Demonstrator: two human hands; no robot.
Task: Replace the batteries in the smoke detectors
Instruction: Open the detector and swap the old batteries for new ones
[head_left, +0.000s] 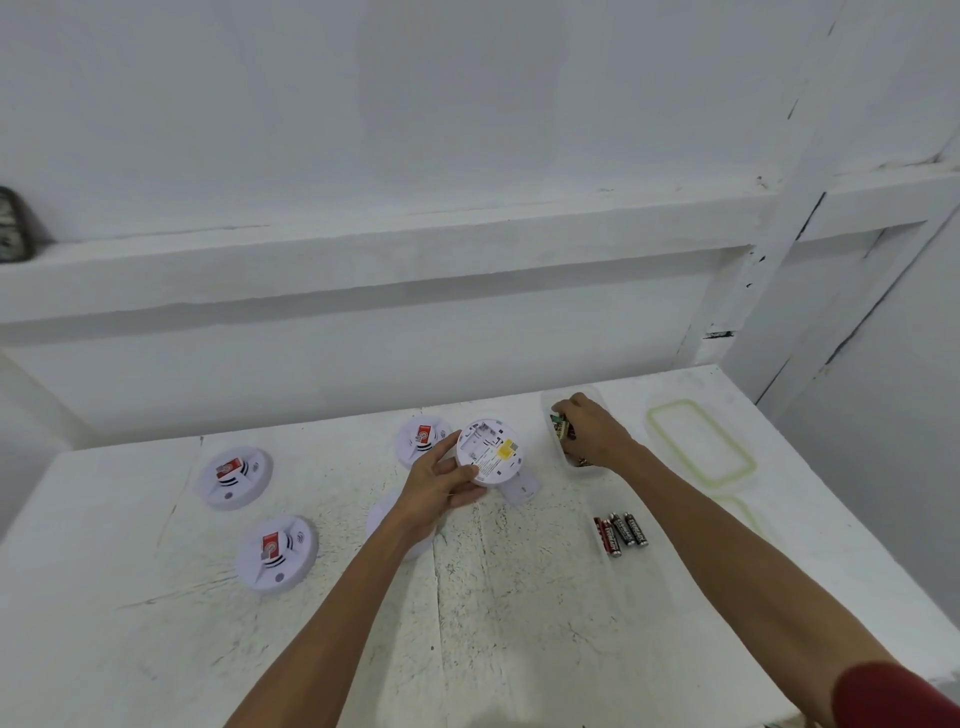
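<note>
Where the white worktable (519, 597) meets the white wall at the back, its far edge runs just behind the clear plastic container (558, 447) and the green-rimmed lid (698, 441) lying flat to its right; the right edge falls away beyond that lid. Bare surface lies open across the near half of the table, between the two forearms and to the near left.

Head view, objects: two smoke detectors sit face up at left, one farther back (235, 477), one nearer (277, 554), each bearing a red label. A third labelled detector (422, 439) rests behind the left hand, and a white round part (384, 519) lies partly hidden under the left wrist. Another white piece (522, 486) shows just below the held unit. Three AA batteries (622, 533) lie side by side, touching, near the right forearm and apart from the container.

Head view, hands: the left hand (441, 488) grips a smoke detector (489, 451) by its rim, thumb and fingers partly closed around it, underside tilted toward the camera with the battery bay and a yellow sticker exposed. The right hand (592, 431) reaches into the container, fingers curled down among the batteries inside; whether it has actually pinched one cannot be determined.
</note>
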